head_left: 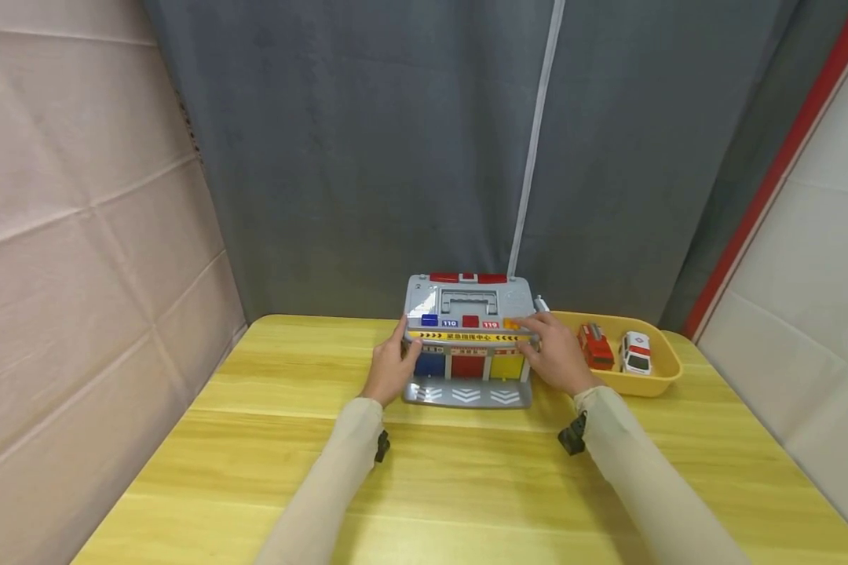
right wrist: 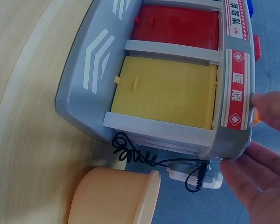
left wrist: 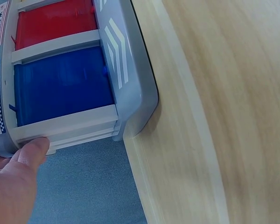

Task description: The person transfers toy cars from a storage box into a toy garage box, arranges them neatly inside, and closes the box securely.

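While pale sleeves [head_left: 321,494] are stretching over the yellow wooden table [head_left: 466,486], we are seeing the left hand [head_left: 389,370] gripping the left end of the toy garage [head_left: 468,345], thumb and fingers partly closed. The right hand [head_left: 558,353] is likewise pinching its right roof corner. The toy garage is standing near the table's far edge, beside a tub [head_left: 630,384] holding two toy cars [head_left: 636,355]. Behind, a grey curtain [head_left: 360,157] is hanging between pale cloth walls [head_left: 92,259].

The head view looks forward and down; 2 closer wrist views share the red door [left wrist: 58,23].
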The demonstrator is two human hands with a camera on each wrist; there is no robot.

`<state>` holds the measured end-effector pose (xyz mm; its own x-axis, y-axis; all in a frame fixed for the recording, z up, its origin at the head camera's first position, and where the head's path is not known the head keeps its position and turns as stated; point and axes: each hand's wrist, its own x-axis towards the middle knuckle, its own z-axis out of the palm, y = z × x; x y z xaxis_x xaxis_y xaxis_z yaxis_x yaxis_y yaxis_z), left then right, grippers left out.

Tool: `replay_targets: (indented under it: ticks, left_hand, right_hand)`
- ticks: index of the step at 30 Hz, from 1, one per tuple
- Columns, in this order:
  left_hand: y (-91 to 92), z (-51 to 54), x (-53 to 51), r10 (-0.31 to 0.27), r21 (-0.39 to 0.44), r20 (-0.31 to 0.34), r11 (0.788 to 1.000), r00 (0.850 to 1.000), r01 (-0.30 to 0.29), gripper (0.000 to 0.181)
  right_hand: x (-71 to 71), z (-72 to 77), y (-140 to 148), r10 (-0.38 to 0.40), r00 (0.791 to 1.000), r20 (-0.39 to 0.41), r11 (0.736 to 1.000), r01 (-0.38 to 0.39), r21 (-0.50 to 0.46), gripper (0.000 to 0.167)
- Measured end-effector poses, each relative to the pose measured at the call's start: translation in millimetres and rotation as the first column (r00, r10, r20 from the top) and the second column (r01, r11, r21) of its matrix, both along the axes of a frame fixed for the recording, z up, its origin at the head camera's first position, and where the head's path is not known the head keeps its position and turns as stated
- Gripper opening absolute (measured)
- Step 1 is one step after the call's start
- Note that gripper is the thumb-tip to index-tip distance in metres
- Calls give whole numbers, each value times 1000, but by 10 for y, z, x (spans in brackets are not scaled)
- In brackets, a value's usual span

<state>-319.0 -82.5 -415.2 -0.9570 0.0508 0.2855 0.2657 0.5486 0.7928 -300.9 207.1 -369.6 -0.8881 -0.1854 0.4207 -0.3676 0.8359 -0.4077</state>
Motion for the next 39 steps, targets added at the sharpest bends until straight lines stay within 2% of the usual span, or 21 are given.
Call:
replay_targets:
  ticks: [6, 12, 28, 39]
  left_hand:
    - [19, 13, -15, -3, -11, -12, 1000, 1000, 2, 65]
    - [13, 14, -15, -6, 15, 0, 1000, 1000, 6, 65]
    - [-14, -3, -9, -13, 28, 1, 1000, 1000, 13, 65]
    - [-32, 11, 2, -14, 30, -2, 999, 1000, 14, 66]
  right_hand:
    - [-11, -1, 33, 5, 1000, -30, 1000, -4, 11, 40]
    - [-16, -24, 36, 18, 999, -48, 1000, -18, 12, 40]
    - [-16, 9, 19, 25, 1000, 7, 1000, -25, 11, 41]
    - [-9, 30, -9, 2, 999, 46, 1000, -4, 23, 42]
